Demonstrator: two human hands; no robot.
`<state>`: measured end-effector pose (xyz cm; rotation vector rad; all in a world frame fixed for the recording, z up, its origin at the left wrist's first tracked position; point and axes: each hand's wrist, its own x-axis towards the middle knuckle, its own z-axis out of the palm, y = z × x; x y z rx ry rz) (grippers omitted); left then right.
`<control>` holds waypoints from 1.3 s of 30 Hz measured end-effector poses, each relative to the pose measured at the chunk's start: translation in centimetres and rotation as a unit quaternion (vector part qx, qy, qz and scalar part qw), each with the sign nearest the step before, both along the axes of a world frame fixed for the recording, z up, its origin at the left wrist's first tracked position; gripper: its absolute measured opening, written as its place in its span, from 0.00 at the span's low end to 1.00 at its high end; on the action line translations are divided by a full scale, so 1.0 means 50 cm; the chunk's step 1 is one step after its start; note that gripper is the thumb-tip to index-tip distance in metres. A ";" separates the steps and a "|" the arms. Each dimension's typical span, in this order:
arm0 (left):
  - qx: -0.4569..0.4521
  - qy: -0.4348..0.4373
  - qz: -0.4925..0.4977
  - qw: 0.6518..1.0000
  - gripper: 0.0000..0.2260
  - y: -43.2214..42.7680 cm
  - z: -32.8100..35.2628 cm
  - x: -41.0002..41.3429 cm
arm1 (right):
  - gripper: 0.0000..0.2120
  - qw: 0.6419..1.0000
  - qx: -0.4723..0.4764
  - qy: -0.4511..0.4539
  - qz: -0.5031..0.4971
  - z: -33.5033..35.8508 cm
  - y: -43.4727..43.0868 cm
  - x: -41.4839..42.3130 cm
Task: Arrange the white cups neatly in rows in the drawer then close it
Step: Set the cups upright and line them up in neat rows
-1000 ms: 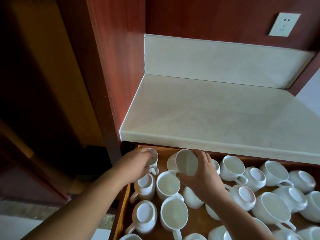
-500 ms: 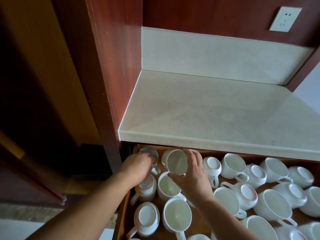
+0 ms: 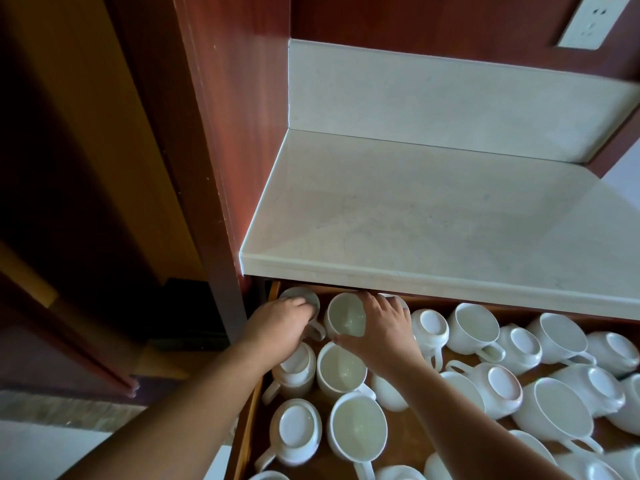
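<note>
An open wooden drawer (image 3: 246, 434) under the counter holds several white cups. At its left side the cups stand in two columns, some upright, some upside down. My left hand (image 3: 277, 323) grips a cup (image 3: 304, 301) in the back left corner. My right hand (image 3: 379, 329) holds an upright cup (image 3: 344, 318) beside it, fingers over its rim and far side. Another cup (image 3: 396, 301) is mostly hidden behind my right hand. To the right, cups such as an upside-down one (image 3: 431, 329) lie jumbled, tilted and on their sides.
A pale stone countertop (image 3: 433, 230) overhangs the back of the drawer. A red-brown wooden panel (image 3: 221, 133) stands on the left, with a dark gap beyond it. A white wall socket (image 3: 588, 22) sits at the top right.
My right hand has carried its cup from above the drawer down and back into the second column's rear spot. My left hand has stayed on the back corner cup.
</note>
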<state>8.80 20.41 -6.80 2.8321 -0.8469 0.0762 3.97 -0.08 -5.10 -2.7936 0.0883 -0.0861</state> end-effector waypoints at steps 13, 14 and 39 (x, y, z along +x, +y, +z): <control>0.035 -0.004 0.012 0.999 0.06 -0.013 0.010 -0.005 | 0.36 0.994 0.008 0.109 -0.021 0.015 0.021 0.041; 0.030 -0.005 0.011 0.999 0.05 -0.012 0.009 -0.006 | 0.36 0.994 0.006 0.109 -0.024 0.014 0.021 0.043; -0.001 -0.034 0.017 0.999 0.13 -0.012 -0.004 -0.005 | 0.41 0.975 0.098 0.181 -0.085 0.012 0.026 0.057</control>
